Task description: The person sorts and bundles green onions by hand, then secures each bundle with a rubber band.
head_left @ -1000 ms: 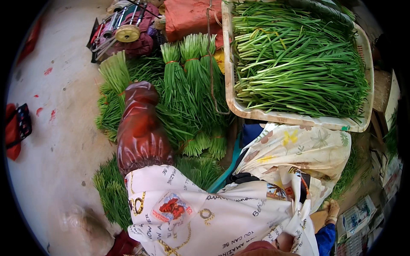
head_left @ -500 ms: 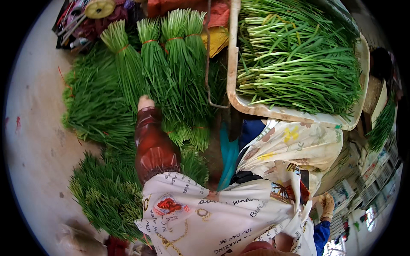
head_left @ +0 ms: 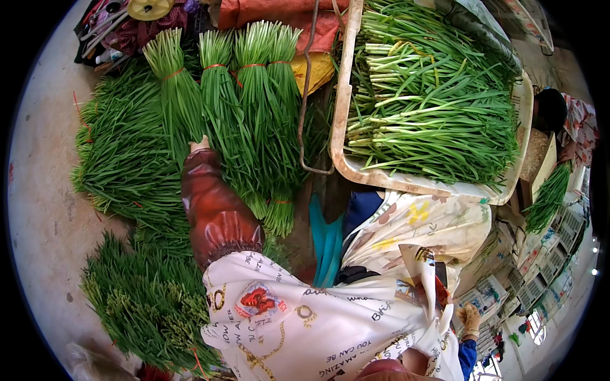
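Likely laying garlic-chive bundle (head_left: 171,79); next wants aligning.
My left hand (head_left: 199,145) at its leafy end, beyond crate (head_left: 346,89)'s left edge; can't tell grip.

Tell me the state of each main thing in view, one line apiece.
Upper green bundles: tied with red bands, side by side.
Left hand: at the bundles, grip hidden.
Crate stalks: laid roughly one way, no bands visible.
White crate: heaped with these stalks.
Brown sleeve: creased.
Metal rod: bent.
Red sheet: crumpled, partly cut off by the picture's edge.

Even light, fisheye-bent edges, black corners
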`<state>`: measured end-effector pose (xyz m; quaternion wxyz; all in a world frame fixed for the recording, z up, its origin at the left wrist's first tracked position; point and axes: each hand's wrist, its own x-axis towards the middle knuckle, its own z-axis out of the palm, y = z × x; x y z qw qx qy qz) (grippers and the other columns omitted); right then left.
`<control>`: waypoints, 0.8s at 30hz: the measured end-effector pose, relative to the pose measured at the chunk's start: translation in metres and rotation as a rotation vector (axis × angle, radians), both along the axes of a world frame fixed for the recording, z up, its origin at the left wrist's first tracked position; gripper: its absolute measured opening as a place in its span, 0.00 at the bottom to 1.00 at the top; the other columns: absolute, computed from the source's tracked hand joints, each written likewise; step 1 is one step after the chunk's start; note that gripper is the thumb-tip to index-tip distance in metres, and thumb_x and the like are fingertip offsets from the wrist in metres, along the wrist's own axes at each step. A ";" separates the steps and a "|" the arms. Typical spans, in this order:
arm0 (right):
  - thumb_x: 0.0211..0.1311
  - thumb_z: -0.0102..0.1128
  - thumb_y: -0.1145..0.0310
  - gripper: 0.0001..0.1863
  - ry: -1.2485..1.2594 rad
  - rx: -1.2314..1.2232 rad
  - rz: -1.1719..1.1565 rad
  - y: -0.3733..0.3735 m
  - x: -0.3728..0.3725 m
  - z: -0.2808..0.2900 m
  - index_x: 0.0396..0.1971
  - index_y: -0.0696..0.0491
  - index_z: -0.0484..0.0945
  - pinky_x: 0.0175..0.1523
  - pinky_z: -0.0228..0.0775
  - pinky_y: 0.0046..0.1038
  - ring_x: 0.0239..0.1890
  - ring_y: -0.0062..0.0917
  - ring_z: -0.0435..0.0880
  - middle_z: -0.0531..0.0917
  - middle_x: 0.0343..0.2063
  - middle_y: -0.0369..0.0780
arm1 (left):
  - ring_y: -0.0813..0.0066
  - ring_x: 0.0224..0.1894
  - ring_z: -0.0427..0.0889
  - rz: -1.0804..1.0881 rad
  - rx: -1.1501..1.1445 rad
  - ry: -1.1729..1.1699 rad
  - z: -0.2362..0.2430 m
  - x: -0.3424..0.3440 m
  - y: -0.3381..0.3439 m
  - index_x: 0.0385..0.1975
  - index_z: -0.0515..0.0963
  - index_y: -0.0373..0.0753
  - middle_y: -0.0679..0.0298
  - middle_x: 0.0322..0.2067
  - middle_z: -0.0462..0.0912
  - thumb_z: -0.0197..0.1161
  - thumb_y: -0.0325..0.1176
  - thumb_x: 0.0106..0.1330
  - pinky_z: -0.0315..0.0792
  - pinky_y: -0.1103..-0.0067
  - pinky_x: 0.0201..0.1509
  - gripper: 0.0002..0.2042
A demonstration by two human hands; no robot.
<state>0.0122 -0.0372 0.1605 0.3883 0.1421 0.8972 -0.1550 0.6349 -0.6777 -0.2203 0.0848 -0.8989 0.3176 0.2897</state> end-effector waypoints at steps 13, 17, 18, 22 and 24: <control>0.58 0.53 0.60 0.14 -0.028 -0.009 -0.015 -0.026 0.019 -0.039 0.40 0.51 0.74 0.20 0.62 0.14 0.16 0.13 0.72 0.78 0.22 0.32 | 0.50 0.41 0.75 -0.217 -0.022 -0.061 0.018 -0.018 0.035 0.43 0.68 0.32 0.45 0.37 0.76 0.44 0.44 0.65 0.68 0.64 0.42 0.19; 0.58 0.53 0.60 0.13 -0.004 -0.021 0.040 -0.022 0.012 -0.049 0.39 0.52 0.75 0.21 0.62 0.14 0.16 0.12 0.71 0.76 0.20 0.31 | 0.51 0.45 0.74 -0.374 0.097 -0.112 0.031 -0.011 -0.001 0.42 0.70 0.33 0.46 0.39 0.75 0.45 0.44 0.64 0.69 0.66 0.45 0.19; 0.58 0.54 0.60 0.13 0.032 -0.004 -0.017 -0.010 0.032 -0.040 0.39 0.52 0.75 0.21 0.61 0.14 0.16 0.12 0.70 0.76 0.20 0.31 | 0.51 0.46 0.74 -0.473 0.113 -0.103 0.054 -0.083 -0.008 0.41 0.70 0.35 0.47 0.40 0.75 0.44 0.43 0.64 0.69 0.66 0.46 0.18; 0.58 0.54 0.61 0.12 0.083 -0.158 0.050 -0.007 0.014 -0.046 0.37 0.53 0.75 0.21 0.60 0.14 0.17 0.12 0.68 0.75 0.20 0.30 | 0.55 0.46 0.73 -0.411 0.144 -0.036 0.043 -0.048 0.009 0.43 0.69 0.37 0.50 0.41 0.75 0.44 0.42 0.63 0.68 0.68 0.46 0.16; 0.58 0.53 0.61 0.12 0.101 -0.188 0.089 0.018 0.012 -0.052 0.37 0.53 0.75 0.23 0.60 0.14 0.18 0.12 0.69 0.75 0.21 0.30 | 0.57 0.44 0.74 -0.492 0.157 -0.001 0.033 -0.030 0.018 0.43 0.70 0.37 0.50 0.40 0.76 0.45 0.42 0.63 0.68 0.69 0.45 0.16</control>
